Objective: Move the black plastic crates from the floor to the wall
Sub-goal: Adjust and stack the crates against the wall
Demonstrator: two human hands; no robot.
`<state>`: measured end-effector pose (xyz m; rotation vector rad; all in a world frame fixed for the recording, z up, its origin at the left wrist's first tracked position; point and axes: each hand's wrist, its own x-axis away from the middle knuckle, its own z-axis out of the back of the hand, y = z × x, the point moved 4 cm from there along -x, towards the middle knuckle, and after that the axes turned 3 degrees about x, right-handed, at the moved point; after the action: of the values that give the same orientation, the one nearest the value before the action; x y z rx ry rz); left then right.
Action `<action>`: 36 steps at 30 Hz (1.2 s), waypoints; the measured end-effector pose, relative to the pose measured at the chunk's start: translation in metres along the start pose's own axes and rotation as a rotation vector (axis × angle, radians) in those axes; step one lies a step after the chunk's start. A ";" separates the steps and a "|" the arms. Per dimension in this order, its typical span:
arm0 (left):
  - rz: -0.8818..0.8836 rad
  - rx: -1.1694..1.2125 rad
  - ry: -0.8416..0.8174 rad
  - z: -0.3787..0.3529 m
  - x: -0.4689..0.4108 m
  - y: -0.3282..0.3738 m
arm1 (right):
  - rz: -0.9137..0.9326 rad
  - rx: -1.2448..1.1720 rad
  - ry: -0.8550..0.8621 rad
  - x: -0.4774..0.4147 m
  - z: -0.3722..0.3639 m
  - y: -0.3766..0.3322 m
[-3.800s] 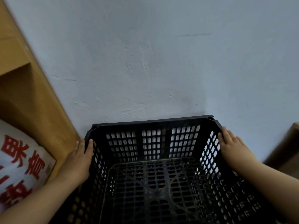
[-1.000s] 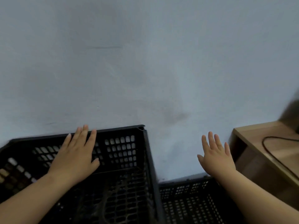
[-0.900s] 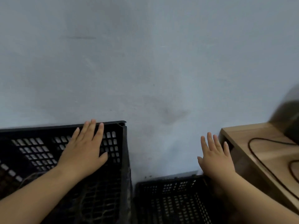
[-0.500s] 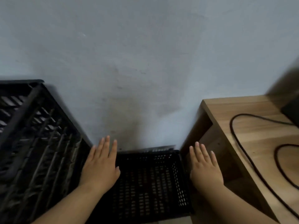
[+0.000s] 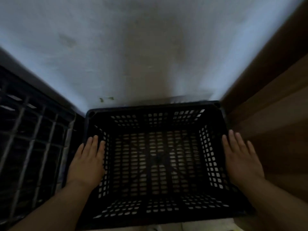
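My left hand and right hand lie flat, grip unclosed, flanking the black crate; I'd clamp both side rims evenly.

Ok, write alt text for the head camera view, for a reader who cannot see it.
Two bare hands flank an empty black plastic crate set against a pale wall: the left hand flat on its left rim, the right hand by its right side. Another black crate stands left; wooden furniture stands right.
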<state>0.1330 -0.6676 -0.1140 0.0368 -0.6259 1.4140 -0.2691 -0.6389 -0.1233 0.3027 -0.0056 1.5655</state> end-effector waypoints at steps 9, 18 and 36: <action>0.087 -0.067 0.153 -0.039 -0.053 -0.021 | 0.003 0.056 0.029 -0.028 -0.050 0.002; -0.050 -0.063 0.157 -0.039 -0.032 -0.015 | -0.009 0.409 -0.124 -0.009 -0.025 0.001; -0.136 -0.073 0.128 0.031 0.218 -0.041 | -0.088 0.519 -0.522 0.217 0.116 0.010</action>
<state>0.1649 -0.4902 0.0182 -0.0677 -0.5576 1.2513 -0.2543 -0.4491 0.0321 1.0987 0.0076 1.3440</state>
